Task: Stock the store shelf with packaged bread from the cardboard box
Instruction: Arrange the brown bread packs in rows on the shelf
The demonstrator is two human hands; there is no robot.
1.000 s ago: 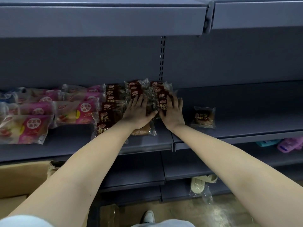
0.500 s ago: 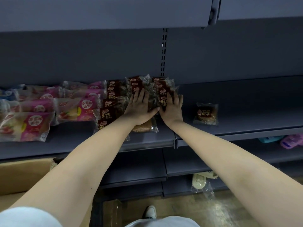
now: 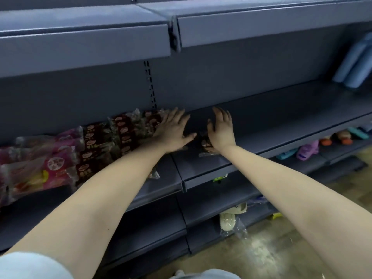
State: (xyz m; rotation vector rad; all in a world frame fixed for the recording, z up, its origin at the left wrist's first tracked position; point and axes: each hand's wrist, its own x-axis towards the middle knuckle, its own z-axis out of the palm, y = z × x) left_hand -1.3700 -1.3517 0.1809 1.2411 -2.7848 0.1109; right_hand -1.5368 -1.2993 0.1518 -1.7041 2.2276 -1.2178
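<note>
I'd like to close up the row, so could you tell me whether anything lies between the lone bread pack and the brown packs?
Only the left hand: it lies flat on the brown packs' right end, thumb reaching into the gap toward the lone pack. The right hand is open over that pack. Otherwise bare shelf.

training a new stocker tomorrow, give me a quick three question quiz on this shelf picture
1. True or false: the left hand holds a pack lifted clear of the shelf.
2. Which packs lie left of the dark red bread packs? A green, B pink packs, C white.
3. Fill in: the lone bread pack is partly hidden by the ___ hand.
Key: 1 false; 2 B; 3 right hand.
</note>
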